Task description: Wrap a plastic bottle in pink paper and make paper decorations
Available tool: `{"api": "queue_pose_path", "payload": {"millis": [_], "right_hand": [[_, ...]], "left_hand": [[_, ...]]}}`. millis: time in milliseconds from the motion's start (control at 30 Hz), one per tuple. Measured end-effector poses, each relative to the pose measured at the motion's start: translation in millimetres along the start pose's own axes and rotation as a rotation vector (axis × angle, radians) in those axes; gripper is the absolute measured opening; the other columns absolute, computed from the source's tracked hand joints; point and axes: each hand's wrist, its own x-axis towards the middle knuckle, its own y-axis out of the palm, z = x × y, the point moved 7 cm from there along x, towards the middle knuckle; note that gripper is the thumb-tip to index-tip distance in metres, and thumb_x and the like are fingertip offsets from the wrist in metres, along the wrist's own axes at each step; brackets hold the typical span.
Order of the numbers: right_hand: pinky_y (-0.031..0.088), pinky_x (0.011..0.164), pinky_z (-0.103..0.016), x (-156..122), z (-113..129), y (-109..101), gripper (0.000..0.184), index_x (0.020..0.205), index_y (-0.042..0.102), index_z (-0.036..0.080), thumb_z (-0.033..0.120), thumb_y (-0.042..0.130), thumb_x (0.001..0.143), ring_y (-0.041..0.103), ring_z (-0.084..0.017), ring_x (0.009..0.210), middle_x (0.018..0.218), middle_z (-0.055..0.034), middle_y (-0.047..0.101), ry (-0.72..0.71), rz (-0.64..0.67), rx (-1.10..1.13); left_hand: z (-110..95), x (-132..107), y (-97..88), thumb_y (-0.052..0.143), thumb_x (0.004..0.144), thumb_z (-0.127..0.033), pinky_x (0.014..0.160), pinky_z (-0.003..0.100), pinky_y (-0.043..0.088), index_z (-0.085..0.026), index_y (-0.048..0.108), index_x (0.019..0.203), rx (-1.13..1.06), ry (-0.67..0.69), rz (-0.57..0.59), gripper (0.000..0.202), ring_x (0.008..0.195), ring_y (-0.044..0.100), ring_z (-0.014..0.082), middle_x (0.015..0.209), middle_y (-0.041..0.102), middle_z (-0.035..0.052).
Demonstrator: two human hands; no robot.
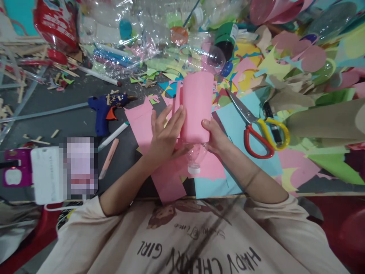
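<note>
A clear plastic bottle (196, 154) with pink paper (197, 106) wrapped around its body lies cap end toward me. My right hand (218, 137) grips it from the right, thumb on the paper and the other fingers hidden behind. On the left side, my left hand (167, 133) rests its outstretched fingers against the wrap, with the thumb near the bottle's shoulder. A loose strip of pink paper (178, 97) stands at the wrap's left edge. Flat pink sheets (168, 182) and a light blue sheet (211, 188) lie under my hands.
To the right lie scissors (253, 131) with red and yellow handles. On the left are a blue glue gun (102, 110), pens (110, 158), a phone (82, 163) and a white power bank (47, 173). Plastic bottles (59, 30) and paper scraps (245, 72) crowd the back.
</note>
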Motion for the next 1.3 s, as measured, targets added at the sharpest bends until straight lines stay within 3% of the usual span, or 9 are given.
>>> {"api": "queue_pose_path", "payload": {"millis": [267,533,800,900,1000,1200,1300], "right_hand": [[0.060,0.085,-0.045,0,-1,1,0.066,0.105,0.062,0.021,0.060,0.079,0.055,0.066,-0.033,0.113,0.101,-0.0100,0.074,0.043,0.051,0.011],[0.061,0.084,-0.045,2,-1,-3,0.060,0.093,0.062,0.020,0.061,0.082,0.053,0.067,-0.032,0.110,0.097,-0.0098,0.074,0.027,0.025,0.023],[0.061,0.084,-0.044,1,-1,-4,0.062,0.095,0.062,0.020,0.062,0.081,0.054,0.066,-0.032,0.110,0.098,-0.0093,0.073,0.025,0.015,0.022],[0.061,0.083,-0.044,1,-1,-3,0.066,0.103,0.062,0.021,0.063,0.079,0.056,0.065,-0.032,0.112,0.101,-0.0096,0.072,0.031,0.034,-0.008],[0.061,0.083,-0.044,0,0,-3,0.067,0.107,0.061,0.021,0.063,0.078,0.057,0.064,-0.032,0.114,0.102,-0.0100,0.072,0.031,0.036,-0.014],[0.061,0.083,-0.043,1,0,-4,0.066,0.107,0.060,0.020,0.057,0.080,0.057,0.064,-0.032,0.113,0.102,-0.0105,0.072,0.023,0.051,0.007],[0.060,0.085,-0.042,1,1,-5,0.065,0.106,0.060,0.020,0.058,0.080,0.057,0.065,-0.031,0.111,0.102,-0.0092,0.072,0.010,0.015,0.012]], "left_hand": [[-4,0,3.9,0.025,0.085,-0.082,0.119,0.060,0.001,-0.016,0.035,0.151,0.021,-0.033,0.034,0.094,0.146,0.029,0.0395,0.149,0.048,0.0185],[5,3,4.5,0.030,0.085,-0.081,0.118,0.064,0.002,-0.021,0.024,0.155,-0.134,-0.002,0.053,0.093,0.147,0.026,0.0406,0.151,0.046,0.0188],[8,-1,4.4,0.038,0.082,-0.082,0.120,0.059,0.004,-0.023,0.039,0.150,-0.173,-0.089,0.016,0.090,0.137,0.040,0.0365,0.140,0.056,0.0152],[9,-2,5.8,0.037,0.082,-0.082,0.120,0.058,0.007,-0.022,0.040,0.149,-0.180,-0.110,0.027,0.090,0.132,0.044,0.0346,0.137,0.058,0.0147],[7,-2,7.9,0.037,0.083,-0.081,0.119,0.056,0.013,-0.022,0.038,0.150,-0.212,-0.100,0.038,0.089,0.137,0.039,0.0350,0.140,0.056,0.0151],[6,-2,12.5,0.036,0.086,-0.077,0.119,0.055,0.020,-0.023,0.030,0.153,-0.233,-0.048,0.038,0.087,0.142,0.036,0.0339,0.147,0.049,0.0162],[8,-2,13.1,0.034,0.085,-0.079,0.119,0.052,0.023,-0.023,0.031,0.153,-0.242,-0.057,0.037,0.088,0.142,0.037,0.0331,0.144,0.053,0.0158]]}}
